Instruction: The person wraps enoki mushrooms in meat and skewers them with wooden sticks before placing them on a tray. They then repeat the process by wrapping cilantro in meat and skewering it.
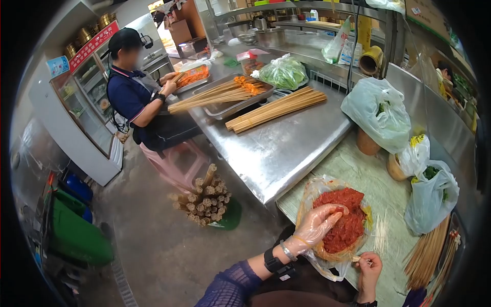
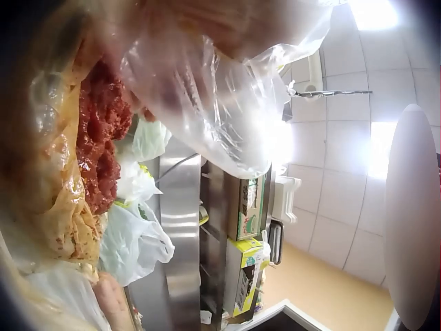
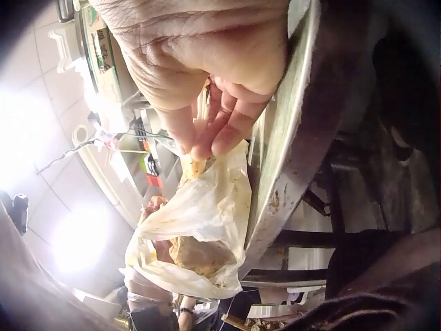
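My left hand (image 1: 318,225), in a clear plastic glove, is over a bag-lined bowl (image 1: 327,263) of red marinated meat (image 1: 345,240). Its thumb and curled fingers come together at some of the red meat; the glove and fingers hide most of this bit. At the bowl's near right side, my bare right hand (image 1: 369,268) pinches a few thin pale wooden sticks (image 3: 201,117) between thumb and fingertips. Their lower ends are close over the rim of the plastic bag (image 3: 213,200). More loose pale sticks (image 1: 381,233) lie on the table right of the bowl.
Skewer bundles (image 1: 427,256) and tied plastic bags (image 1: 432,199) stand on the right. A steel table (image 1: 286,138) beyond holds a skewer stack (image 1: 276,110) and a tray (image 1: 220,110). Another person (image 1: 135,82) works on the left, near a bin of rolled sticks (image 1: 204,199).
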`<state>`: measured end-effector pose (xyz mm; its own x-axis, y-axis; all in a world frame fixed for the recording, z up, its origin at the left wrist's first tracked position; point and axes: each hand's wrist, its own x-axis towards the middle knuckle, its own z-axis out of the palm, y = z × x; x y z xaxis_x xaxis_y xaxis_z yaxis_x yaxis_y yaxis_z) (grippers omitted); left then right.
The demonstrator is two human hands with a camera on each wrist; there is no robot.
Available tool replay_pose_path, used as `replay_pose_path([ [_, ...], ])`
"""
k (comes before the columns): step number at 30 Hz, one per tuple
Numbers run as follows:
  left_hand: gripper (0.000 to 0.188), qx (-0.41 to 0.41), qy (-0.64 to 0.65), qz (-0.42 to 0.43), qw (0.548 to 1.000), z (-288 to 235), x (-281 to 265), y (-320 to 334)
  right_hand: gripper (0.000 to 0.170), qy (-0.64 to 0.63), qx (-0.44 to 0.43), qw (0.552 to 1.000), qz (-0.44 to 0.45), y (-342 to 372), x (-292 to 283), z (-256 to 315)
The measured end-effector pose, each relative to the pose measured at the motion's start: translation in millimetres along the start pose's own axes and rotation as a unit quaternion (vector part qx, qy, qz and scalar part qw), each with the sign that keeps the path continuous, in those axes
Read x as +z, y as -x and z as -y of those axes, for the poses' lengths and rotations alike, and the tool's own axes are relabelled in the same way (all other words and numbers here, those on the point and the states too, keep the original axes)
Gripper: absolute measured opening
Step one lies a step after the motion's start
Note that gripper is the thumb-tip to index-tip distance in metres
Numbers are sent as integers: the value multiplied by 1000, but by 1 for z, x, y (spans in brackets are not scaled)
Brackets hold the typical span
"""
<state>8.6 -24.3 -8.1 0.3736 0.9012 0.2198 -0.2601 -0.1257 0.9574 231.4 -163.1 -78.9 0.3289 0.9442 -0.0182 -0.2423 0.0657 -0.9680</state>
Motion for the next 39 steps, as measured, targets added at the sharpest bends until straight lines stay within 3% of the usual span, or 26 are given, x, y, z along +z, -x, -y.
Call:
replay_pose_path([
  [4,18,164,-206,-32,964,-14,4,-2,11,-10,-2,1000,-18,0,0,-2],
  [7,19,188,-291,-41,937,-24,3,-4,11,-9,23,999,-24,2,0,1],
  [10,20,50,-83,-7,995,-16,5,-1,11,70,1,997,-10,-1,3,22],
  [11,19,25,-67,-18,997,-13,8,0,11,112,-12,994,-8,-2,3,33],
  [12,26,-56,-38,-20,998,-4,6,5,10,135,-24,991,10,-5,3,44],
  [13,38,28,-143,-6,989,-23,10,2,10,158,-34,986,26,-9,5,55],
  [14,43,-92,-80,-45,992,-7,11,3,10,169,-53,983,46,-14,7,65],
  [15,31,-119,-84,-43,988,-18,13,4,10,182,-72,978,67,-18,10,76],
  [17,24,-125,15,-27,992,-15,19,7,9,160,-73,979,103,-22,24,99],
  [18,24,-130,63,-19,989,-14,23,10,9,200,-136,961,135,-26,30,107],
  [20,37,-102,11,29,994,-14,23,13,9,235,-207,931,185,-33,44,118],
  [21,37,-165,44,29,985,-31,32,13,9,244,-236,920,193,-36,50,119],
  [24,38,-162,0,52,985,-28,35,21,9,261,-267,906,199,-42,61,118],
  [25,34,-182,53,50,981,-32,39,22,9,269,-279,901,195,-45,61,114],
  [28,32,-165,42,67,983,-39,46,25,10,297,-301,887,187,-49,60,106],
  [31,29,-203,65,59,975,-27,47,25,11,286,-297,893,183,-46,57,101],
  [34,23,-146,39,40,988,-10,47,25,13,302,-327,883,149,-43,52,99],
  [39,22,-84,-11,13,996,-2,36,21,12,333,-220,917,2,-45,-14,109],
])
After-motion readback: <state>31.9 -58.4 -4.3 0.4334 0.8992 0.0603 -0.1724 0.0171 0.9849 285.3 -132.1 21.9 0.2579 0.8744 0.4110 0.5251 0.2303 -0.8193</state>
